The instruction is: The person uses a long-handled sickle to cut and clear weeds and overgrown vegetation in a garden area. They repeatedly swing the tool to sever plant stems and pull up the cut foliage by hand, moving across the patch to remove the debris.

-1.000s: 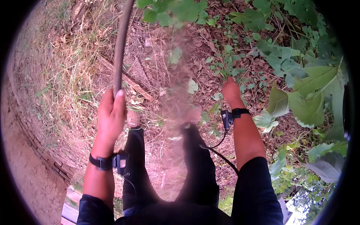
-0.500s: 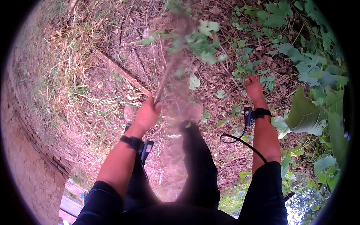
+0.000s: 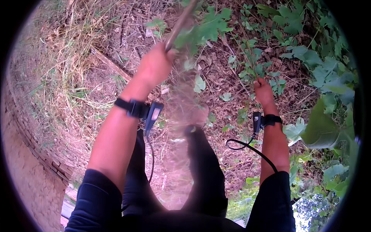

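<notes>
Two items held. Stick (image 3: 181, 25): clasped in the left grip (image 3: 154, 65), slanted up to the right, far end out of view. Stems (image 3: 255, 72): pinched in the right grip (image 3: 264, 92), left of the vines (image 3: 322, 73). Stems could be snapped by hard pulling; the stick, snagged by leaves (image 3: 213, 25). Room is limited by vines at right, offered by ground (image 3: 65, 127) at left, up to the wall (image 3: 31, 189).

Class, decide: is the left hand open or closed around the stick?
Closed: the left hand wraps the stick, which juts beyond it.
</notes>
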A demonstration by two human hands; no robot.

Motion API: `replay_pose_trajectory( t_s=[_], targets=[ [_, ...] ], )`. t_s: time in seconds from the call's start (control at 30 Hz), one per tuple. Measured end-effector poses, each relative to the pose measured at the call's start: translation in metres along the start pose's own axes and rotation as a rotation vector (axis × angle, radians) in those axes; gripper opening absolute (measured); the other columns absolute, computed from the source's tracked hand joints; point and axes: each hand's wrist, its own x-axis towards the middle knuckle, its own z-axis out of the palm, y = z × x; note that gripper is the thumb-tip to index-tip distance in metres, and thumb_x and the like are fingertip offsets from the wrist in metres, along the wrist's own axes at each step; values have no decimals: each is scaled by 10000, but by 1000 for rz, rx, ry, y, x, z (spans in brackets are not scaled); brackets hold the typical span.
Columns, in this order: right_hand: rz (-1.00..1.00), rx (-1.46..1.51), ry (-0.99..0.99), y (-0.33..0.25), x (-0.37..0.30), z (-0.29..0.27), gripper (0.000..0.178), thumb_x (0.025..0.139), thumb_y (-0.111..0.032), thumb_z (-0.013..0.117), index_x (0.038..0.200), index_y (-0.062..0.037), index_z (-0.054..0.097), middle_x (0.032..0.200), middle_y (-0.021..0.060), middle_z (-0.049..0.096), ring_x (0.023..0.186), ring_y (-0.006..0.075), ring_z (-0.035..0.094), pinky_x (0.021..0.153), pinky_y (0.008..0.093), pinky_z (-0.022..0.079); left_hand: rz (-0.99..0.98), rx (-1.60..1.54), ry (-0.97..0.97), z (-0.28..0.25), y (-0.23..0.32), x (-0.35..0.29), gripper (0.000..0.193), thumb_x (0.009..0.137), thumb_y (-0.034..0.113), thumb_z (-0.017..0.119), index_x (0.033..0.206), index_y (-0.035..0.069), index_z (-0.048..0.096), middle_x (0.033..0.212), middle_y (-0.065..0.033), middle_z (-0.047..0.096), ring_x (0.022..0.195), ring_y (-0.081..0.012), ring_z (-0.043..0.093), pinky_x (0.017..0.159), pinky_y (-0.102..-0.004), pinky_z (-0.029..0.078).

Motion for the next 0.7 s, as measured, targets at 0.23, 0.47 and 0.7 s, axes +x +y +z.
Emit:
replay_pose_trajectory(
  t_s=[0.23,0.47,0.7],
  targets=[
    [-1,69,17,-3,2,-8,323,899,-259,596,1127,-35,633,979,255,656,936,442,619,821,446,497,-164,244,-417,9,-83,-30,310,979,269,494,1105,-14,503,934,-285,647,880,-453,628,776,-512,503],
    [44,78,-26,-15,2,-19,325,897,-275,592,1128,-51,634,970,243,655,920,448,609,812,450,490,-231,316,-505,-64,-159,-212,297,961,290,537,977,7,448,766,-270,627,730,-477,614,665,-556,493],
    [84,78,-21,-2,4,-6,293,884,-271,605,1067,-45,650,907,250,642,864,442,603,766,452,479,-331,270,-487,-110,-155,-276,276,910,259,625,952,4,528,739,-258,618,721,-469,617,629,-516,492]
  ],
)
